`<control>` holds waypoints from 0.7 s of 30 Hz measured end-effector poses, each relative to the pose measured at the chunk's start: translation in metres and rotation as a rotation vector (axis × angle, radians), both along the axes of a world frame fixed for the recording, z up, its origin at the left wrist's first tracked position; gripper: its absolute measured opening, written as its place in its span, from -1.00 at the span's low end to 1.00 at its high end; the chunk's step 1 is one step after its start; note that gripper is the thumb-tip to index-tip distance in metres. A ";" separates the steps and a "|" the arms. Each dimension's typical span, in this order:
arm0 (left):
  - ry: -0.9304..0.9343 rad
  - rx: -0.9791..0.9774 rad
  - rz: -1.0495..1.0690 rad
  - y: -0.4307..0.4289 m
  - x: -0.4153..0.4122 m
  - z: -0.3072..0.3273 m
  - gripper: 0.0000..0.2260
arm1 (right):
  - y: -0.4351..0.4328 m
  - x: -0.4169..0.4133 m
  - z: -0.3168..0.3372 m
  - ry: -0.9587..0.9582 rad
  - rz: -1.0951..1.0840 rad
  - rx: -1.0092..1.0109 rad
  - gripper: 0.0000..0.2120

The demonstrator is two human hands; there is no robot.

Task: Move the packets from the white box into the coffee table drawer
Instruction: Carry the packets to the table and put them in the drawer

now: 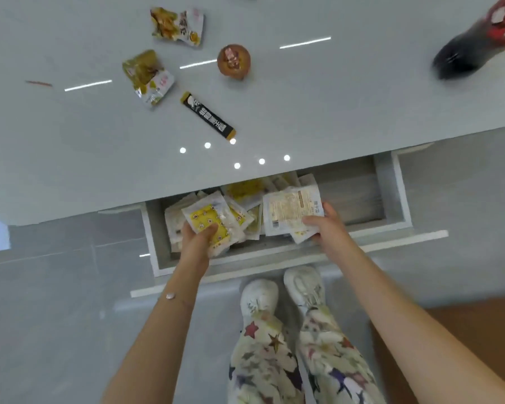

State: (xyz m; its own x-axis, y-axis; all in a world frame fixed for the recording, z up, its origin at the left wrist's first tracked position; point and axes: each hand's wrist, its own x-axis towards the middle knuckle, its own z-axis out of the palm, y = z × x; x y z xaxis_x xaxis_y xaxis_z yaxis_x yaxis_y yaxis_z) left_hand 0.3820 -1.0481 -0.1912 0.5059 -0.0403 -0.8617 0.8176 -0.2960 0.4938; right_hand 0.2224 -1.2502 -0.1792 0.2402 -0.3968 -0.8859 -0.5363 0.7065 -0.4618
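Fingers of the left hand pinch a yellow-printed clear plastic packet; the right hand grips a pale flat sachet. Both hover over the open grey drawer, its packet heap directly beneath, equally close.

Arms extended forward; left grip and right grip both pinching.

Home living room, glossy grey coffee table with pulled-out drawer stuffed with snack packets, loose snacks and dark soda bottle on top, pale tiled floor, wearer in casual star-print trousers, white sneakers
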 end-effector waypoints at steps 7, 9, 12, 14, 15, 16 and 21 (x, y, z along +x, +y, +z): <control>-0.100 0.067 -0.069 -0.007 -0.001 -0.035 -0.62 | -0.010 0.017 -0.055 0.006 0.107 -0.047 -0.51; -0.210 0.107 -0.149 -0.010 -0.004 -0.025 -0.50 | -0.013 0.018 -0.047 0.044 0.181 -0.126 -0.50; -0.376 0.155 -0.289 -0.008 -0.009 0.007 -0.45 | -0.015 0.018 -0.012 0.079 0.382 -0.293 -0.48; -0.422 0.168 -0.361 -0.003 -0.010 0.037 -0.50 | -0.016 0.018 0.023 0.091 0.509 -0.412 -0.47; -0.432 0.180 -0.398 0.000 -0.010 0.052 -0.53 | -0.017 0.019 0.040 0.091 0.561 -0.470 -0.47; -0.448 0.190 -0.441 0.001 -0.009 0.070 -0.55 | -0.017 0.020 0.060 0.084 0.612 -0.515 -0.48; -0.625 0.263 -0.704 0.016 -0.002 0.183 -0.57 | -0.022 0.036 0.178 0.015 0.764 -0.597 -0.44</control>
